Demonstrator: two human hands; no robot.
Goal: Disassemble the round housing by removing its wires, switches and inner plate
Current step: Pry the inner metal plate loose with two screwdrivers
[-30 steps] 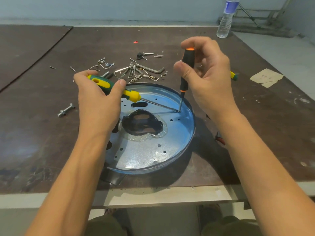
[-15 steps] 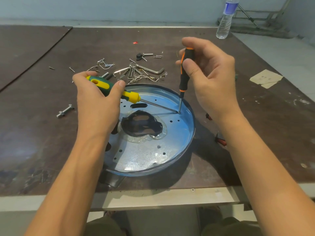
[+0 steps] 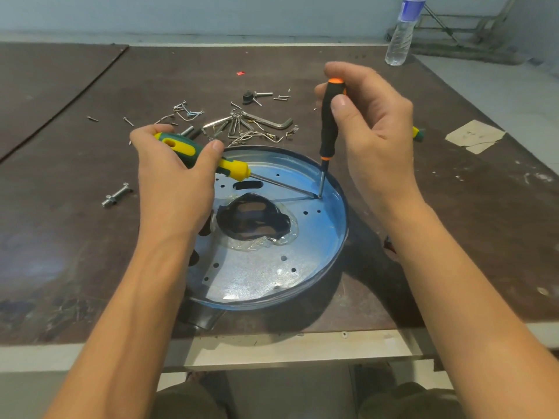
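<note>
Both hands grip screwdrivers over the housing [image 3: 334,234].
Left hand [image 3: 172,189] clasps the green-yellow screwdriver [image 3: 211,160]; right hand [image 3: 375,140] pinches the black screwdriver [image 3: 329,125] upright, tips meeting inside the rim.

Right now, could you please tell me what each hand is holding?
Left hand: grips the green-and-yellow screwdriver.
Right hand: grips the black-and-orange screwdriver.
</note>
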